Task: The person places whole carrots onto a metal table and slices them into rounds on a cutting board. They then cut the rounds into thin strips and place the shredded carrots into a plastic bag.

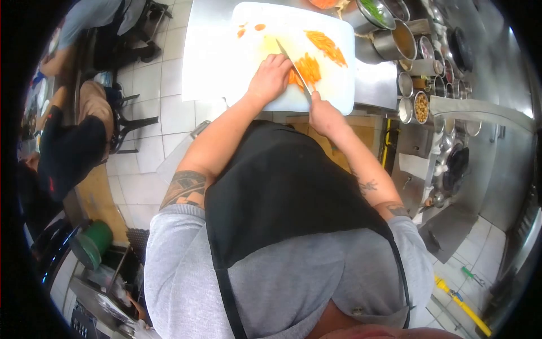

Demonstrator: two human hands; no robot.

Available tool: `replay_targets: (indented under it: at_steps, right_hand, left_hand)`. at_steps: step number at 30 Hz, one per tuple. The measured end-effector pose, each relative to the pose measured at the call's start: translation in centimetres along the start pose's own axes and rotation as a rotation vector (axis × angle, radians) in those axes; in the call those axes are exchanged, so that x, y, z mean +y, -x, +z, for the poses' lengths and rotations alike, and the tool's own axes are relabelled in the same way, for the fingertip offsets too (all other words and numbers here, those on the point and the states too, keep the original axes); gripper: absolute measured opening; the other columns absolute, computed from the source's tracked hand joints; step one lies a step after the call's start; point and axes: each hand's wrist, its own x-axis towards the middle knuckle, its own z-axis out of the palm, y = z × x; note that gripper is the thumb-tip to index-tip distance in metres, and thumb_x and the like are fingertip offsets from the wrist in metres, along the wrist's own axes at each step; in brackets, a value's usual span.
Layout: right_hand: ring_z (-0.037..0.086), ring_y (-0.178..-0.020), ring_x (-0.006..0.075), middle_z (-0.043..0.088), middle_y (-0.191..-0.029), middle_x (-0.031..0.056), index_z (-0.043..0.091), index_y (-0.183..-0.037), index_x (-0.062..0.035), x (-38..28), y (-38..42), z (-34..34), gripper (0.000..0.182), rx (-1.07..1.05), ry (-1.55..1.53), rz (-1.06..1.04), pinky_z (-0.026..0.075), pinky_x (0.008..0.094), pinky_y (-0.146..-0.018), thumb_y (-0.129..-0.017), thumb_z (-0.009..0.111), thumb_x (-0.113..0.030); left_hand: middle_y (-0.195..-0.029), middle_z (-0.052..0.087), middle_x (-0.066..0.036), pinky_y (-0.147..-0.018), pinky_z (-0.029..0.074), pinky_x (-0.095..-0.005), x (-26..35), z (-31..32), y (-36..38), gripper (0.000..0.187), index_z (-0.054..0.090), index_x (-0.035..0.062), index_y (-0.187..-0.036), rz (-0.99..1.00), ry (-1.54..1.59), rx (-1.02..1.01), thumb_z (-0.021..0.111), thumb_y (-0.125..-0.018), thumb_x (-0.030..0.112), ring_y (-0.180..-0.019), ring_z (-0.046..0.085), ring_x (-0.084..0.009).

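Observation:
My right hand (326, 117) is closed round the handle of a knife (294, 69), whose blade points up and left over a white cutting board (339, 93). Bent fingers of my left hand (271, 79) press down on the board at the blade's left side; whatever lies beneath them is hidden. Orange strips (307, 70) lie in a pile against the blade's right side. Another bunch of orange strips (326, 47) rests farther right on the board. A few small orange pieces (259, 27) are near the board's upper left.
Metal pots (395, 44) and small containers (421, 107) crowd the right side, one holding green pieces (372, 10). The steel counter (375, 85) continues beside the board. At the left are people in dark clothing (73, 144), black chairs (132, 120) and a green bin (93, 244).

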Motion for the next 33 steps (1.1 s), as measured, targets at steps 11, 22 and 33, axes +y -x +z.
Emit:
replay_targets:
  at_steps: [11, 22, 33]
  right_hand:
    - [0.071, -0.093, 0.049, 0.071, -0.095, 0.0331, 0.047, -0.128, 0.0072, 0.1, -1.7, -0.3, 0.035, 0.048, -0.074, -0.045, 0.055, 0.0565, -0.085, -0.102, 0.047, -0.016]
    - [0.072, -0.101, 0.0483, 0.072, -0.104, 0.0357, 0.051, -0.129, 0.0097, -2.3, 1.2, -5.9, 0.038, -0.133, 0.058, 0.002, 0.056, 0.0533, -0.092, -0.095, 0.045, -0.005]
    - [0.071, -0.097, 0.0492, 0.072, -0.1, 0.0347, 0.05, -0.127, 0.0105, -3.3, 0.8, -5.7, 0.035, -0.089, 0.04, 0.0, 0.056, 0.054, -0.088, -0.094, 0.046, -0.004]
  left_hand:
    - [-0.113, 0.061, -0.015, -0.096, 0.05, -0.0458, -0.7, -0.7, 0.7, 0.024, 0.066, 0.0046, -0.113, -0.028, 0.062, 0.04, 0.065, -0.089, 0.003, -0.109, 0.058, -0.0371]
    - [-0.108, 0.06, -0.015, -0.094, 0.05, -0.045, -0.6, -0.6, 0.0, 0.023, 0.066, 0.0056, -0.111, -0.02, -0.059, -0.046, 0.064, -0.088, 0.007, -0.105, 0.057, -0.0362]
    - [-0.113, 0.061, -0.016, -0.097, 0.05, -0.0457, -1.1, -0.7, 0.0, 0.03, 0.067, 0.0058, -0.119, -0.059, 0.002, -0.093, 0.065, -0.088, 0.005, -0.106, 0.057, -0.0378]
